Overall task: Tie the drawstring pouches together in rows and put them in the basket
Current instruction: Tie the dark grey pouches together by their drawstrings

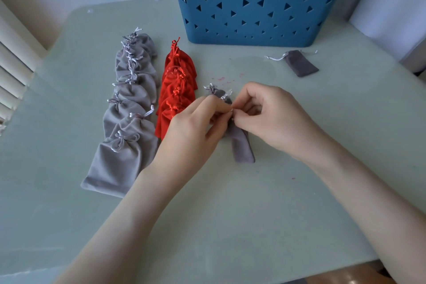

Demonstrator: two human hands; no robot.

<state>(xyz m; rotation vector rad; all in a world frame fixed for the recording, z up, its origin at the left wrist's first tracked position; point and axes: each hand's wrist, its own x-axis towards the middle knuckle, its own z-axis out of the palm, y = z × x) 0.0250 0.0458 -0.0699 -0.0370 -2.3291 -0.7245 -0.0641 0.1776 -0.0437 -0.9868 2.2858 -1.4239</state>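
Observation:
At the table's middle lie small dark grey pouches [242,145], one behind another. My left hand [191,127] and my right hand [274,117] meet above them, each pinching the white drawstring [231,110] with thumb and forefinger. A row of large light grey pouches [124,122], tied together, stretches along the left. Beside it lies a row of red pouches [177,90]. One loose dark grey pouch [300,63] lies at the right, in front of the blue basket [253,2].
The blue basket with triangular holes stands at the back of the pale green table [230,203]. White slats [13,69] are at the far left. The table's near edge runs along the bottom right.

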